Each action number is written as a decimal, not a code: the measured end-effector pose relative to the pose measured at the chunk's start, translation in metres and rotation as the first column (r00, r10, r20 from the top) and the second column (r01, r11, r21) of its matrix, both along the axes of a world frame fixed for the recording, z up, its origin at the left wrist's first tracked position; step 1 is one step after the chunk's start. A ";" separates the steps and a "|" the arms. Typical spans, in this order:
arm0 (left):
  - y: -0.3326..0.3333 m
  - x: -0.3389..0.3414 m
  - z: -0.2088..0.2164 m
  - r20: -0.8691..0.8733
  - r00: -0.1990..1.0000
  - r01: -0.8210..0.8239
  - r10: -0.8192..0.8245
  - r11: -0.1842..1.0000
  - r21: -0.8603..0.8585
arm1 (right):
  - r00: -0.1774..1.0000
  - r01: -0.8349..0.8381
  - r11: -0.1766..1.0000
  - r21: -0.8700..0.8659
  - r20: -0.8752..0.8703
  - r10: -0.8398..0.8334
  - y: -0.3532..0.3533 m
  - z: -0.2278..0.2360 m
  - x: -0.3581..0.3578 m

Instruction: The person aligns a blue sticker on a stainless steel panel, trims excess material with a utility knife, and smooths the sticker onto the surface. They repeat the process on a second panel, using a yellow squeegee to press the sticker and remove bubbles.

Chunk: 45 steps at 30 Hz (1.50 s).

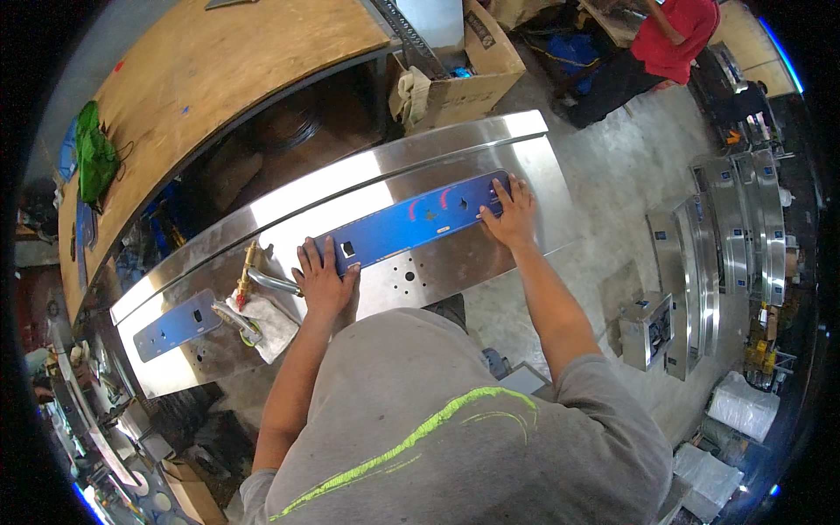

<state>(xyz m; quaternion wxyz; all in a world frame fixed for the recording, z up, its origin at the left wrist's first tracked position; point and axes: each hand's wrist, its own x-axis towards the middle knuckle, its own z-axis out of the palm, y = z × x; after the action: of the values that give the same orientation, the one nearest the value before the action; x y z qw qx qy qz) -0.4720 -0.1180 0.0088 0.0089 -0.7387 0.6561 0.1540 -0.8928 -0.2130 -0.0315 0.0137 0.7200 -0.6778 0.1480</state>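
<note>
A long blue panel (398,229) with cutouts and red curved marks lies on a big shiny sheet-metal piece (376,291) in front of me. My left hand (324,278) rests at the panel's left end, fingers spread over its edge. At the right end, my right hand (510,214) lies with fingers apart, their tips on the panel's surface. Neither hand grips anything. Left of my left hand is a brass torch-like fitting (246,274) with a curved metal tube, beside a pale rag (273,325). A shorter blue panel (179,326) sits on the metal's far left part.
Behind the metal piece stands a wooden-topped table (236,52) with a green cloth (94,153) on it. A cardboard box (490,57) is beyond. Metal housings (687,271) stand on the floor to the right. A person in red (669,48) is at the upper right.
</note>
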 end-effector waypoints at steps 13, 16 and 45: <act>0.000 0.000 0.006 -0.025 1.000 -0.008 0.007 0.999 -0.049 | 1.000 0.030 1.000 -0.009 0.001 -0.030 -0.001 -0.005 0.000; 0.000 0.000 0.006 -0.020 1.000 -0.006 0.005 0.997 -0.071 | 1.000 0.030 1.000 -0.009 0.004 -0.030 -0.001 -0.004 0.000; -0.003 -0.001 0.005 -0.020 0.999 -0.026 0.025 0.997 -0.079 | 0.997 0.065 0.998 -0.012 -0.036 -0.066 -0.001 0.007 0.004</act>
<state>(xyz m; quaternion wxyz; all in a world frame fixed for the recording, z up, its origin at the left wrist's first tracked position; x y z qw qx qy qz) -0.4727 -0.1207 0.0140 -0.0287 -0.7452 0.6524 0.1349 -0.8887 -0.2137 -0.0248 0.0347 0.6999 -0.6999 0.1382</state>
